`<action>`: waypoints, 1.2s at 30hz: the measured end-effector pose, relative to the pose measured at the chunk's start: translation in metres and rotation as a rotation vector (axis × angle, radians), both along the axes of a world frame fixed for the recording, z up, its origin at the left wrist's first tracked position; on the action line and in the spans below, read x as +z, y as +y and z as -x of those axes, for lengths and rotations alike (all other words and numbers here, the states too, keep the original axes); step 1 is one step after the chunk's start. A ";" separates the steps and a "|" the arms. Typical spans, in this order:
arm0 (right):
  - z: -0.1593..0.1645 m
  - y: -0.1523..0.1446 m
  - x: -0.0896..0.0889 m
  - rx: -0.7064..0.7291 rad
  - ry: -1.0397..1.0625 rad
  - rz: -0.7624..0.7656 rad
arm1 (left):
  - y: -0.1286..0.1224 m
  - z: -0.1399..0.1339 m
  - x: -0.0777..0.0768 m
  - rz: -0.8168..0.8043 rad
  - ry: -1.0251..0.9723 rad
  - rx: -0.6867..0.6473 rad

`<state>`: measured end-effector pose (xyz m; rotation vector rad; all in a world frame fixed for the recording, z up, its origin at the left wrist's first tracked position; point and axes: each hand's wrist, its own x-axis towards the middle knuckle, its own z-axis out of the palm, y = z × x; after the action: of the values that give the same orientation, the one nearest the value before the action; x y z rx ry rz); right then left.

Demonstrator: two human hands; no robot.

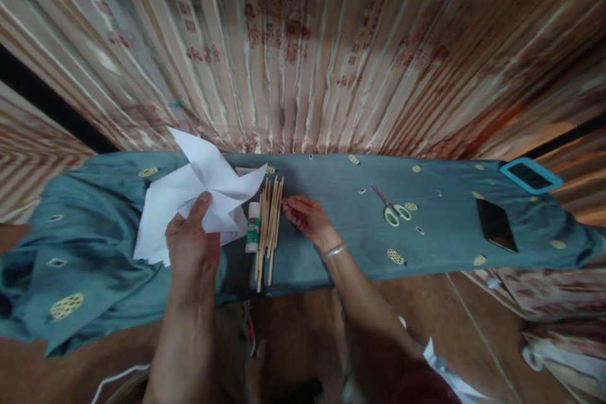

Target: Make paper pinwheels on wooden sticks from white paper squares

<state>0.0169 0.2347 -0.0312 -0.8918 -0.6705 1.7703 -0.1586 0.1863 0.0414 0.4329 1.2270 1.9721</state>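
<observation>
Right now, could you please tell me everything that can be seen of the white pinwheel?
The pinwheel is white and looks like folded paper, with pointed blades meeting around its middle; one tip points up toward the curtain, another to the right. The left hand grips its lower part, thumb on the front, hiding some of it. It is over the white sheets, left of the wooden sticks; whether it touches the sheets is unclear.

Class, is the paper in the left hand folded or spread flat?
Folded: the left hand holds white paper with flaps bent toward its middle and pointed corners sticking out.
</observation>
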 end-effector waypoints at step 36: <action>-0.040 -0.059 0.083 -0.112 -0.298 -0.302 | 0.007 -0.065 -0.028 0.078 0.317 -0.373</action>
<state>0.0574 0.1755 0.0515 -0.9699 -1.0303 1.4020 -0.0941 0.1932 0.0136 0.8923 1.3002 1.5722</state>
